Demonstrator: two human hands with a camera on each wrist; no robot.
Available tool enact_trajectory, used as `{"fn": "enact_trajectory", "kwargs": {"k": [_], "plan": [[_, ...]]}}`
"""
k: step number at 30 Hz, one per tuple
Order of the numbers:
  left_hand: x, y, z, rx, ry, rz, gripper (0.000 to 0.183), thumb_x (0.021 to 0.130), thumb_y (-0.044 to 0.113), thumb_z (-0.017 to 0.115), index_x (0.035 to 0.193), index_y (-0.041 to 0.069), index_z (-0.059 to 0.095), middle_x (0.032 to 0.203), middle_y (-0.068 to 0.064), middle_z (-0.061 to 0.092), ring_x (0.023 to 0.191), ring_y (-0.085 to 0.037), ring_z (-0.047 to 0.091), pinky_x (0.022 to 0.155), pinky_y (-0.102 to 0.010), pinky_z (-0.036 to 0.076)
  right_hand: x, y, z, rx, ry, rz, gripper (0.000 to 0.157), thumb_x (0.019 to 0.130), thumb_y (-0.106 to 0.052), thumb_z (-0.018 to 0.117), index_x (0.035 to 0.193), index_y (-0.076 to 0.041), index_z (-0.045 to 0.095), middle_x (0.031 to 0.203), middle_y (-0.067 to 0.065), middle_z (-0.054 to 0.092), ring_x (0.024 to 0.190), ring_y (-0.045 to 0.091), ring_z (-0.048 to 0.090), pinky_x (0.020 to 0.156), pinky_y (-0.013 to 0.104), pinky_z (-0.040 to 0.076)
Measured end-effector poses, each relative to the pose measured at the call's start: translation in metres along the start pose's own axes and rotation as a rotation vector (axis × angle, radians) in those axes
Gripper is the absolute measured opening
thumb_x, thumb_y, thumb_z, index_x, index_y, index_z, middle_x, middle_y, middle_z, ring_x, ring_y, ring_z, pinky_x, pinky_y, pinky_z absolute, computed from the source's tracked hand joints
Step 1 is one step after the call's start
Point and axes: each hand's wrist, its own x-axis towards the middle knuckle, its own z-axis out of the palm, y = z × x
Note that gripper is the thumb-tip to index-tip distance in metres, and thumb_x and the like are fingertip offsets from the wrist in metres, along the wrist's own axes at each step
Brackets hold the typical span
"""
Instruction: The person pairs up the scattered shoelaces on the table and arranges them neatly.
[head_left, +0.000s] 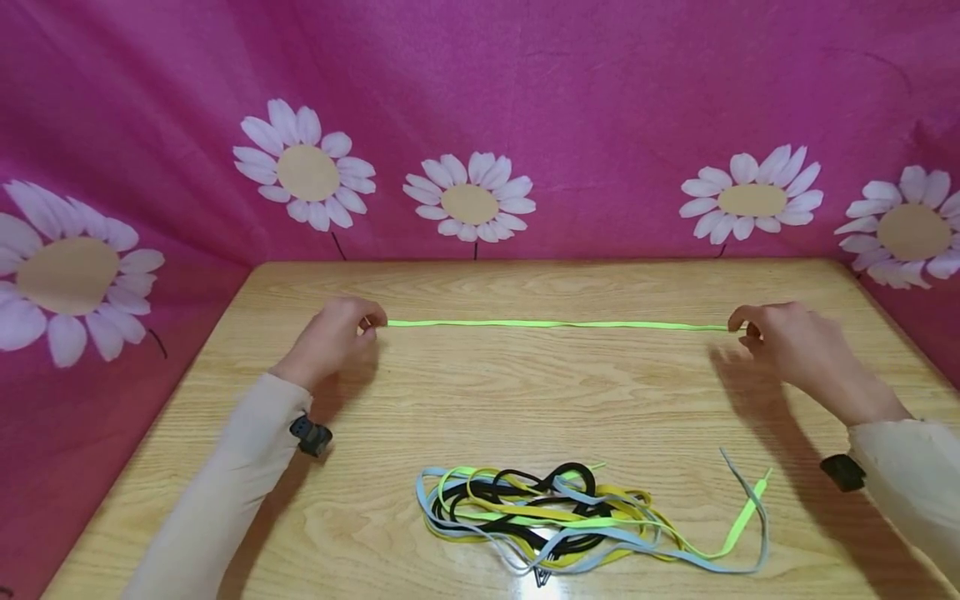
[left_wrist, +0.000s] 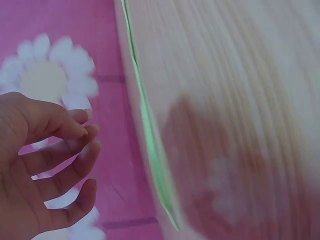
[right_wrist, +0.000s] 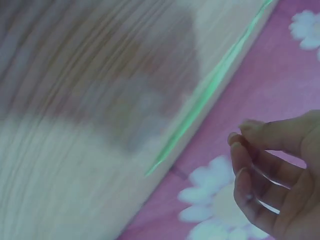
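Observation:
A neon-green flat shoelace (head_left: 555,323) lies nearly straight across the back of the wooden table. Over its left end is my left hand (head_left: 333,337); in the left wrist view the fingers of that hand (left_wrist: 45,155) are loosely bent, and the shoelace tip (left_wrist: 167,210) lies free on the wood, apart from them. At the other end, my right hand (head_left: 798,346) overlaps the tip in the head view. The right wrist view has this hand (right_wrist: 280,170) with relaxed, bent fingers holding nothing, the shoelace (right_wrist: 210,90) lying apart from it.
Nearer the front lies a tangled pile of shoelaces (head_left: 540,521) in black, yellow, light blue and neon green, with loose ends trailing right. A pink cloth with white daisies (head_left: 600,100) hangs along the table's back and sides.

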Motion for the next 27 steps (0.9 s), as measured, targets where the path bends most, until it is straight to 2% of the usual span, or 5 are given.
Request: {"fn": "enact_trajectory", "kwargs": {"k": [3, 7, 17, 23, 27], "plan": [[0.000, 0.023, 0.003, 0.021, -0.035, 0.059, 0.013, 0.085, -0.006, 0.062, 0.096, -0.003, 0.069, 0.092, -0.013, 0.068, 0.084, -0.025, 0.062, 0.075, -0.040, 0.051, -0.006, -0.023, -0.004, 0.007, 0.038, -0.053, 0.019, 0.078, 0.003, 0.070, 0.094, -0.006, 0.067, 0.071, 0.000, 0.061, 0.060, 0.016, 0.052, 0.043, 0.035, 0.039], [-0.002, 0.050, 0.007, 0.049, -0.064, 0.180, 0.011, 0.085, -0.004, 0.065, 0.094, -0.001, 0.070, 0.087, -0.007, 0.066, 0.080, -0.022, 0.060, 0.074, -0.036, 0.051, -0.014, -0.049, -0.006, 0.004, 0.089, -0.127, 0.020, 0.076, 0.003, 0.073, 0.090, -0.010, 0.068, 0.069, -0.003, 0.060, 0.056, 0.012, 0.050, 0.041, 0.033, 0.037], [-0.013, 0.097, 0.013, 0.075, -0.100, 0.402, 0.013, 0.084, 0.000, 0.070, 0.095, 0.005, 0.070, 0.086, -0.001, 0.065, 0.075, -0.015, 0.059, 0.070, -0.028, 0.050, -0.032, -0.103, -0.006, -0.007, 0.139, -0.307, 0.023, 0.073, 0.003, 0.077, 0.085, -0.014, 0.068, 0.075, -0.004, 0.063, 0.055, 0.013, 0.055, 0.042, 0.033, 0.041], [-0.027, 0.125, 0.028, 0.001, -0.215, 0.486, 0.010, 0.089, 0.004, 0.065, 0.098, 0.007, 0.070, 0.088, 0.001, 0.064, 0.073, -0.010, 0.056, 0.068, -0.023, 0.048, -0.046, -0.134, 0.004, -0.051, 0.153, -0.404, 0.028, 0.071, 0.006, 0.077, 0.076, -0.018, 0.062, 0.067, -0.007, 0.054, 0.055, 0.014, 0.055, 0.046, 0.032, 0.043], [-0.034, 0.139, 0.038, 0.019, -0.259, 0.567, 0.011, 0.090, 0.006, 0.062, 0.098, 0.008, 0.071, 0.090, 0.000, 0.066, 0.075, -0.007, 0.058, 0.069, -0.023, 0.049, -0.056, -0.150, 0.012, -0.083, 0.156, -0.442, 0.031, 0.069, 0.003, 0.075, 0.070, -0.020, 0.054, 0.062, -0.010, 0.043, 0.053, 0.013, 0.050, 0.045, 0.030, 0.040]]}}
